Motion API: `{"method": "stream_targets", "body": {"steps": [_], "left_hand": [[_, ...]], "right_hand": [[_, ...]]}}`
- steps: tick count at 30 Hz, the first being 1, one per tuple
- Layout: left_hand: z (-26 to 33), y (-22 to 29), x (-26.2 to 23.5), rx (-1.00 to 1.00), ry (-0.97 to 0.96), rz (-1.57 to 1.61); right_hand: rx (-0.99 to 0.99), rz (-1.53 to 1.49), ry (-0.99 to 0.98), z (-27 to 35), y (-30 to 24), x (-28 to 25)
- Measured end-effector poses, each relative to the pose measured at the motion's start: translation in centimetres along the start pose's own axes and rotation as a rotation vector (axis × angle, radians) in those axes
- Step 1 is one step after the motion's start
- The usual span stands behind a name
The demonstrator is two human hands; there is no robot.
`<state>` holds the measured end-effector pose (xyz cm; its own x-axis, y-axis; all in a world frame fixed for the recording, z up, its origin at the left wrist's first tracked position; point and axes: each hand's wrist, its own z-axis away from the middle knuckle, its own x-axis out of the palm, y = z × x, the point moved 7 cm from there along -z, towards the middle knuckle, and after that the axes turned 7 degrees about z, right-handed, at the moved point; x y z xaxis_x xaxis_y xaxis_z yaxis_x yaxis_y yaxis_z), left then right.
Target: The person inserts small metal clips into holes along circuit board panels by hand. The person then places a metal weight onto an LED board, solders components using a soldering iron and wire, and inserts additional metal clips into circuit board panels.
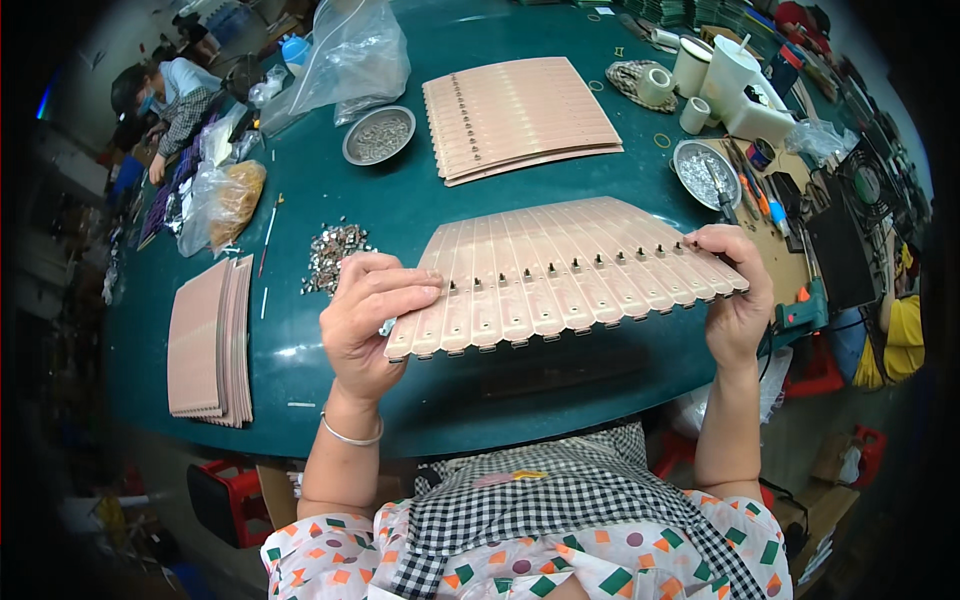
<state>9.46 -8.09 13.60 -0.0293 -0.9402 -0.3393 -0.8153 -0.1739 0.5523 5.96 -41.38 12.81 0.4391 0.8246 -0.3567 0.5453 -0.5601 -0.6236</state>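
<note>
My left hand (368, 320) grips the left end of the pink slotted panel (565, 275), fingers (400, 282) curled over its top face, thumb hidden beneath; my right hand (738, 290) clamps the right end, fingers (722, 238) wrapped over the far corner; both closed tight on the panel. Panel is held up off the bench (400, 210), above its near edge, tilted, right end further from me; a row of small dark studs (550, 268) runs across the strips; small tabs show along the near edge.

Outward: loose heap of small metal parts (335, 255) on the bench just left of my left hand; stack of pink sheets (210, 340) at the near-left edge; a second pink panel stack (522, 118) lies flat mid-bench, well apart from the held one; round metal dish (379, 135) of parts to its left; clear plastic bag (345, 55) behind that; second metal dish (705, 172) near the right edge with tools lying over it; tape rolls (660, 85) and white cup (728, 70) at the far right; another person (175, 95) sits at the far-left corner.
</note>
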Motion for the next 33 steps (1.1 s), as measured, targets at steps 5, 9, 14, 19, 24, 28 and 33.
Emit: {"method": "stream_targets", "body": {"steps": [5, 9, 14, 19, 24, 28, 33], "left_hand": [[-0.1, 0.0, 0.1, 0.009, -0.012, 0.013], [-0.1, -0.1, 0.0, -0.005, 0.004, 0.021], [0.1, -0.1, 0.1, 0.001, -0.009, 0.023], [1.0, 0.1, -0.2, -0.019, 0.051, 0.000], [1.2, 2.8, -0.4, 0.132, 0.059, -0.142], [0.8, 3.7, 0.2, 0.089, 0.032, -0.190], [0.6, 3.9, 0.3, 0.078, 0.098, -0.223]], "right_hand": [[-0.074, 0.027, -0.030, -0.4, -0.6, 0.0], [-0.061, 0.065, -0.052, -0.4, -0.6, -0.1], [-0.022, 0.070, -0.022, -0.1, -0.1, 0.0], [-0.003, -0.067, 0.020, 0.3, 0.3, 0.2], [-0.022, -0.023, 0.038, 0.4, 0.3, -0.2], [-0.044, 0.027, 0.011, -0.3, -1.4, -0.5], [-0.136, 0.411, -0.238, -2.0, -7.0, -1.5]]}}
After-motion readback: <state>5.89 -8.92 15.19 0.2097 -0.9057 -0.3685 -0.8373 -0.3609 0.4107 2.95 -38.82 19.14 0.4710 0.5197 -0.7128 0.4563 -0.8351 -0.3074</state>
